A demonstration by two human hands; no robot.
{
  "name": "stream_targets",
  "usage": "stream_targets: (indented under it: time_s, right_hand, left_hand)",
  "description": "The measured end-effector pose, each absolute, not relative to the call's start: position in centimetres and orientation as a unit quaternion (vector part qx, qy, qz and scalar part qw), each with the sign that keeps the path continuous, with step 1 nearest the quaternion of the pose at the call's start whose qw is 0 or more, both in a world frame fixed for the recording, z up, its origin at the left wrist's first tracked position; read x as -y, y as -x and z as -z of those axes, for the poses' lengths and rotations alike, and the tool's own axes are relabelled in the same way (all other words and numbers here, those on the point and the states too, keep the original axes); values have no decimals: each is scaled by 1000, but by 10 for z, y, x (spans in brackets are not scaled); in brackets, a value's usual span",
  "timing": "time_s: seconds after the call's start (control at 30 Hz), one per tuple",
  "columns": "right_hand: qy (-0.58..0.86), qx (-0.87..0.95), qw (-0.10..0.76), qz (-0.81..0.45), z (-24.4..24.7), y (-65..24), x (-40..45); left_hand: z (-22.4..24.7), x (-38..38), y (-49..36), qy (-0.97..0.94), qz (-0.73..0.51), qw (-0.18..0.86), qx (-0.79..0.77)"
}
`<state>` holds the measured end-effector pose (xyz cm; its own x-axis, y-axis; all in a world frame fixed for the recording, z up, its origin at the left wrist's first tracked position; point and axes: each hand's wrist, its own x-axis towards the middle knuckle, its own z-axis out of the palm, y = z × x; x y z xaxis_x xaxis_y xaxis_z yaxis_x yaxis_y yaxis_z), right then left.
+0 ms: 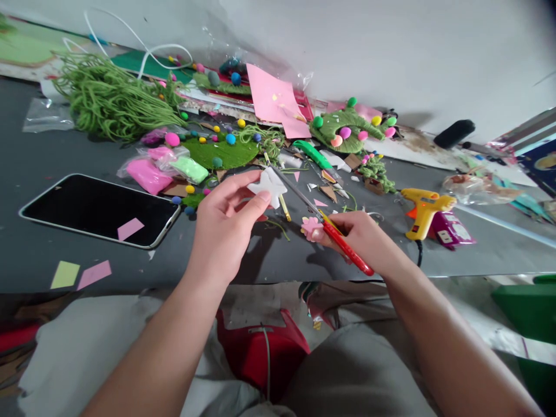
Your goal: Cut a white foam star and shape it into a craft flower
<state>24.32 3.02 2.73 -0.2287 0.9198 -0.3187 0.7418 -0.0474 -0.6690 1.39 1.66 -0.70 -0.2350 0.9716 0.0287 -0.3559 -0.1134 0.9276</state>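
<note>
Between the thumb and fingers of my left hand (230, 214) is a white flower-shaped cutout (273, 186). My right hand (358, 231) is closed on a pair of scissors (347, 249) with red and yellow handles. Their blades (295, 188) point up and left, with the tips close to the white cutout; whether they touch it I cannot tell. A small pink flower (311, 228) sits at the fingertips of my right hand, below the scissors. A thin yellow stick (284, 207) shows just behind the white cutout.
A phone (99, 208) lies at the left, with paper scraps (95, 273) in front. Behind are green yarn (117, 104), pink clay bags (150, 175), a green cutter (311, 153) and pink paper (275, 95). A yellow glue gun (425, 209) stands at the right.
</note>
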Motion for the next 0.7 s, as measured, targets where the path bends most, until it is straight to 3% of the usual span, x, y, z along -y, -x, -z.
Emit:
stream_targets:
  time_s: [0.2,0.43,0.7]
  right_hand:
    - [589,701,121,-384,-31,-252,-35]
    - [571,740,34,-353,-41,-269,-37]
    - [556,733,28,-390,-39,-267,-35]
  left_hand:
    - [4,-17,-10,-376,-651,489,-443]
    - [6,-19,-3,-397,-666,426,-466]
    - [9,-20,-5,-399,-685,411,-451]
